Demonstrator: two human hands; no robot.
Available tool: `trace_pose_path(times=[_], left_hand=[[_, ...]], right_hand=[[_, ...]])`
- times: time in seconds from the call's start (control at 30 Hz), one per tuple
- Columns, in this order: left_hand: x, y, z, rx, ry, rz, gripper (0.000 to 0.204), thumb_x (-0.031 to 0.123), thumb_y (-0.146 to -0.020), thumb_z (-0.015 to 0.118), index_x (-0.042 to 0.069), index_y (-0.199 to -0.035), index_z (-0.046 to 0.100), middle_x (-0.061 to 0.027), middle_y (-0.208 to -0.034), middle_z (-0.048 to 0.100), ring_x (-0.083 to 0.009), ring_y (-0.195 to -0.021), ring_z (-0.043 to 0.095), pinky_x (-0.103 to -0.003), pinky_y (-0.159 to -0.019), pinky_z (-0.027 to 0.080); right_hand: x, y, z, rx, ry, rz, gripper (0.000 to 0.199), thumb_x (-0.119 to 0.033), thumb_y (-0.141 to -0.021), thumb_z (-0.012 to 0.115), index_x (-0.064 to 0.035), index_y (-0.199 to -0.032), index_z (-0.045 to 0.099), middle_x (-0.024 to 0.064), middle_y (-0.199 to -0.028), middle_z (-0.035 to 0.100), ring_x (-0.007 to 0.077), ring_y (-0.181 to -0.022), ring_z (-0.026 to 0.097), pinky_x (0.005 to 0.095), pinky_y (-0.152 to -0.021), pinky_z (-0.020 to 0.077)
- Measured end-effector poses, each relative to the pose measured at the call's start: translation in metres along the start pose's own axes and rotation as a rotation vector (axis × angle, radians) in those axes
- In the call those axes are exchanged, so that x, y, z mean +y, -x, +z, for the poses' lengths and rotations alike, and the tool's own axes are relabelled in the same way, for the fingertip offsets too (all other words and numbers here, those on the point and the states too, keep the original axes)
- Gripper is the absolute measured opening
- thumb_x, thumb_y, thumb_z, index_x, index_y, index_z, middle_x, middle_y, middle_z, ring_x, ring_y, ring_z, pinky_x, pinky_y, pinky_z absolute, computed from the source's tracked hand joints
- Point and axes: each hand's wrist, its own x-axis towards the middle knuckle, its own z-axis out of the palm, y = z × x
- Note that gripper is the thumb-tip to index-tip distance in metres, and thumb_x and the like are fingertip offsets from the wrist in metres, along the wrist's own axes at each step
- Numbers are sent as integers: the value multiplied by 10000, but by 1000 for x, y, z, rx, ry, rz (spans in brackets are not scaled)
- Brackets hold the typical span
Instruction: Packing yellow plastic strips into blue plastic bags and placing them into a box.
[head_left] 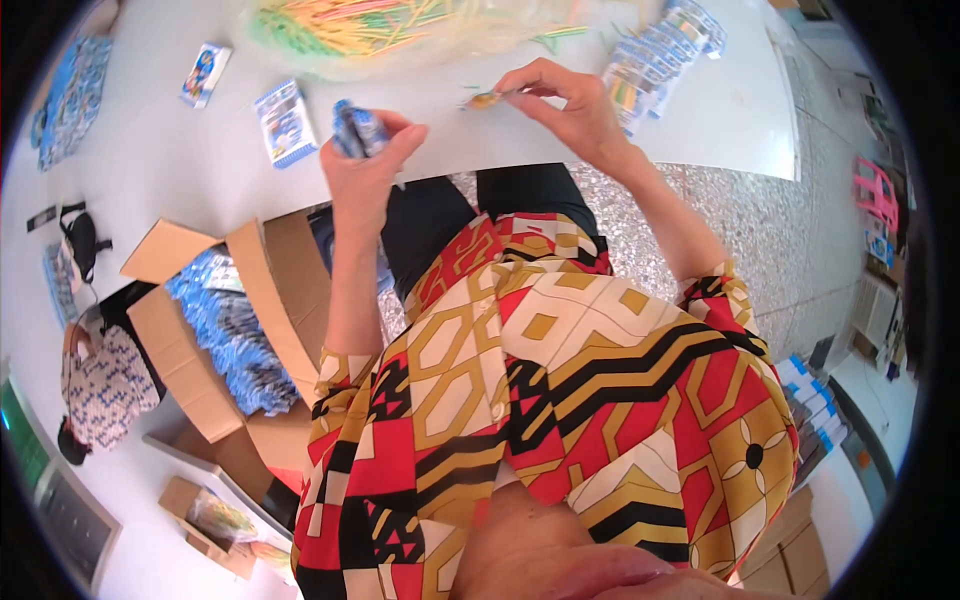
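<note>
- Curling round a small bunch of blue-and-white packets point(352, 132), the left hand point(362, 178) has its grip closed on them above the tabletop point(735, 125); motion blurs them, and I can't count how many are in there.
- Over to the right hand point(578, 110): thumb and fingertips pinched narrow on the end of a small shiny item point(485, 101), with an amber patch showing. It points towards the left hand, well apart from it, too small and smeared for me to name, and its pinched end is hidden by the fingers.
- Up top, a clear plastic bag point(440, 48) of thin yellow, green and pink sticks point(350, 28), cut off by the upper edge.
- Just beyond the right wrist, overlapping packets point(665, 50) lie in a row, their lower part partly covered by the hand.
- Left of the left hand, a lone blue-and-white pack point(285, 125), with a smaller packet point(205, 75) past it; the print is hard to make out.
- Beside the left forearm, an open cardboard box point(165, 335) full of blue packets point(235, 330), its far corner hidden behind the arm.
- Far left, another person point(108, 375) in a patterned top, bent by the lens; what those hands do, I can't tell.
</note>
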Motion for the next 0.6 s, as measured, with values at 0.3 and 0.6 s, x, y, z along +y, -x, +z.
trace_pose_path(times=[0.3,0.6], left_hand=[[-17,0,1,-37,390,-96,213,70,-724,751,42,-787,549,-18,-675,543,-95,-513,487,-270,-570,464],[-12,1,19,-144,292,-149,205,66,-721,745,44,-803,559,-10,-668,540,-87,-531,492,-250,-565,452]], right_hand=[[28,39,-64,251,-225,214,185,-74,-885,573,-44,-1066,595,1,-834,625,46,-743,567,192,-654,473],[61,58,-101,385,370,155,210,-86,-880,584,-42,-1085,593,-29,-777,606,29,-721,522,187,-662,451]])
